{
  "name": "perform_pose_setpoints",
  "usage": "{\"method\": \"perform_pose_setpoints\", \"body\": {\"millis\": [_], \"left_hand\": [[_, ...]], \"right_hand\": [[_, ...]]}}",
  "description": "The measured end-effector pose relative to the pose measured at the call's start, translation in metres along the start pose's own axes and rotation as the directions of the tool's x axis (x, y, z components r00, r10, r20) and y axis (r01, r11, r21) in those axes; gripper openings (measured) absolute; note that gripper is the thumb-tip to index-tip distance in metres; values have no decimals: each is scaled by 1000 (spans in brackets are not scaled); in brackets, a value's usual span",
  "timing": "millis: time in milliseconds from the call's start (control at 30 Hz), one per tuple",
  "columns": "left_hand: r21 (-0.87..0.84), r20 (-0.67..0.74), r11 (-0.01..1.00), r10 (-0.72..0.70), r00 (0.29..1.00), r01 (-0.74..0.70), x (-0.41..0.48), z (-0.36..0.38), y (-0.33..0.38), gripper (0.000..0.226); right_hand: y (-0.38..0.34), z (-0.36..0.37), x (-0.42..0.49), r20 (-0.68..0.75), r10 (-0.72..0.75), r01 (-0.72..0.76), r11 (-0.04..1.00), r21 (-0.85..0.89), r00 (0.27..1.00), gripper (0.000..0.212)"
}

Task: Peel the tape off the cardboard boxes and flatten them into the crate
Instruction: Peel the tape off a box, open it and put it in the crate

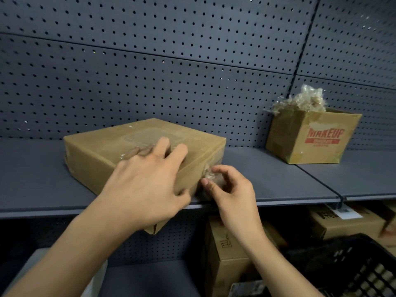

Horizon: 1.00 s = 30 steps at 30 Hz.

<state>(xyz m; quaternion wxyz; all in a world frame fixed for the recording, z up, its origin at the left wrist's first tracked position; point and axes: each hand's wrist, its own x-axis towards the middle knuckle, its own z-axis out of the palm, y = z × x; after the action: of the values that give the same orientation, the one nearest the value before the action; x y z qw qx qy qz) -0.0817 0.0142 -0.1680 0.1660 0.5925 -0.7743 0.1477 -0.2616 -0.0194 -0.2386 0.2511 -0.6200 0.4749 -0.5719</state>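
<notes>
A flat brown cardboard box [102, 146] lies on the grey shelf [267, 179], one corner jutting over the front edge. My left hand [147, 179] rests spread on the box's top and near side, fingers straight. At the box's right near side, my right hand [231, 189] pinches a crumpled strip of clear tape [211, 175] that still clings to the cardboard. A black plastic crate [353, 266] sits at the lower right, below the shelf.
An open box printed MAKEUP [310, 138], stuffed with balled-up tape [308, 99], stands at the shelf's right. Pegboard backs the shelf. Several cardboard boxes [227, 254] sit on the level below, beside the crate.
</notes>
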Motion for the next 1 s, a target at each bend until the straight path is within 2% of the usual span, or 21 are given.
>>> {"method": "perform_pose_setpoints", "body": {"millis": [67,200,300,400,467,533,600,700,800,900,1000], "left_hand": [[-11,16,1000,6,1000,-5,0,2,-7,52],[-128,56,992,24,998,-17,-2,1,-24,56],[-158,114,987,26,993,-8,-5,-3,-35,68],[-160,137,987,15,990,7,-6,-6,-40,72],[-149,125,988,-9,992,28,-7,-8,-44,69],[-124,119,990,-57,991,71,-10,-12,-49,66],[-59,110,993,-92,990,98,-12,-13,-50,62],[70,56,990,-129,990,125,-11,-10,-35,48],[142,-27,973,-180,983,182,-6,-4,-16,41],[142,-107,959,-231,967,244,-2,1,-9,38],[149,-171,955,-230,958,256,0,5,-7,35]], "right_hand": [[2,-3,1,-17,-11,12,999,33,1000,10],[7,-15,4,-73,18,-13,998,64,997,10],[9,-25,8,-132,44,-28,993,116,990,11],[11,-30,11,-150,107,-73,974,213,983,11],[12,-37,14,-222,189,-103,931,352,956,12],[13,-48,18,-279,218,-95,913,396,935,12],[11,-52,21,-191,250,-130,865,485,949,13],[2,-45,19,18,302,-232,690,685,953,19],[-6,-37,18,137,288,-294,623,724,948,28],[-7,-34,16,186,281,-328,636,699,941,25],[-1,-36,17,152,201,-251,731,635,968,29]]}}
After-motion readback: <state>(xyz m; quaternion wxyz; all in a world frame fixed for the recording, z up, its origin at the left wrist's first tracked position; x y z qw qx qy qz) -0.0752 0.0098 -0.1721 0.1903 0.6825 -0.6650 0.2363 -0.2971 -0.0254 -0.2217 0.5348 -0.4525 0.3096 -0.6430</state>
